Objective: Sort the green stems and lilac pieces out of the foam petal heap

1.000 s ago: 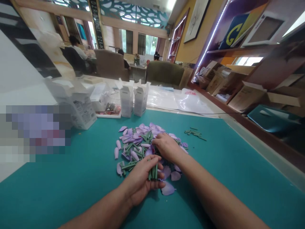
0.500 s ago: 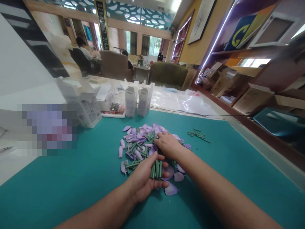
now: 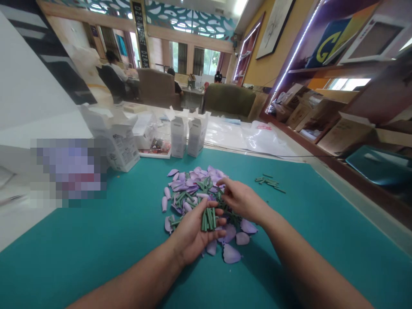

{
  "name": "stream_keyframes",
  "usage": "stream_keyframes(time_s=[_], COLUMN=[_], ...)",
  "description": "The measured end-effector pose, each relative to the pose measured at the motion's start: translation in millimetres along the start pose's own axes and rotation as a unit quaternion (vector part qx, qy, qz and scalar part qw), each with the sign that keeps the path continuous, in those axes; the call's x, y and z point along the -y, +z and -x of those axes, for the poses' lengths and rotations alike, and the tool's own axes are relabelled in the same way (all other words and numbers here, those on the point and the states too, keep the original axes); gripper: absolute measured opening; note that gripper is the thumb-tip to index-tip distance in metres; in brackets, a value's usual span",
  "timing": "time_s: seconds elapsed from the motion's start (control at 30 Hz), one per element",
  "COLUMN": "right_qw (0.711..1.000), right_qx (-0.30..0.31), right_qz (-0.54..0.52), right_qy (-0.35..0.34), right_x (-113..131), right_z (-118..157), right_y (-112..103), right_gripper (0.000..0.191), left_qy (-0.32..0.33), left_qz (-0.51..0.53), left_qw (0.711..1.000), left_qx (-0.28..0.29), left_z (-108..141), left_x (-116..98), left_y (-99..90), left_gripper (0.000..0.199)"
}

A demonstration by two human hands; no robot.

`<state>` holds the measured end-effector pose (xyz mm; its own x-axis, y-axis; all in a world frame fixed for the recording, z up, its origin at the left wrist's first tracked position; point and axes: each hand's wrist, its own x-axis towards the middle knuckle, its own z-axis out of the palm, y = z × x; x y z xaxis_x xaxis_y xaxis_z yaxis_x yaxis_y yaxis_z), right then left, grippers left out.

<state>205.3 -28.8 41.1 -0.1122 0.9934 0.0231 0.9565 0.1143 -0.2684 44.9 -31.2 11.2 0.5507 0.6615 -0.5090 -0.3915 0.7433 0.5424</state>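
Palm up and fingers curled, my left hand [image 3: 192,234] holds a bunch of short green stem pieces [image 3: 209,219]. My right hand [image 3: 243,200] is over the right side of a pile of lilac plastic petals [image 3: 186,187], its fingers bent together towards the pile. Anything between those fingertips is hidden from view. Green leaf-like pieces [image 3: 205,184] and more green sticks lie mixed among the petals. Pale lilac tapered pieces [image 3: 164,204] lie at the pile's left edge, and a larger loose petal [image 3: 231,254] rests just right of my left hand.
A few green sticks [image 3: 270,182] lie apart on the green mat [image 3: 318,231], to the right. Opened white boxes [image 3: 195,135] and a larger white carton [image 3: 120,148] stand behind the mat. Shelves with cardboard boxes [image 3: 346,133] line the right. People sit beyond the chairs [image 3: 228,101].
My right hand has drawn back from the pile's middle, up and to the right. My left hand has shifted slightly up and left with the green stem pieces still in it.
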Motion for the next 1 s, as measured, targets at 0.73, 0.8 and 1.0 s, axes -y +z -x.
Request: stream_keyframes(time_s=[0.73,0.8,1.0], right_qw=[0.999,0.999,0.992], right_qx=[-0.034,0.002,0.045], right_qz=[-0.017,0.041,0.120], right_qy=[0.008,0.011,0.004], right_x=[-26.6,-27.3,-22.1], right_z=[14.6,14.1,12.6], right_y=[18.7,21.1,25.7], right_gripper=[0.020,0.020,0.023], left_qy=[0.118,0.115,0.107], left_qz=[-0.020,-0.023,-0.025], left_qw=[0.993,0.993,0.994], left_qx=[-0.015,-0.014,-0.013], left_z=[-0.1,-0.9,-1.7], left_x=[-38.0,-36.7,-33.1], left_y=[-6.1,-6.5,-6.1], left_gripper=[0.014,0.014,0.014])
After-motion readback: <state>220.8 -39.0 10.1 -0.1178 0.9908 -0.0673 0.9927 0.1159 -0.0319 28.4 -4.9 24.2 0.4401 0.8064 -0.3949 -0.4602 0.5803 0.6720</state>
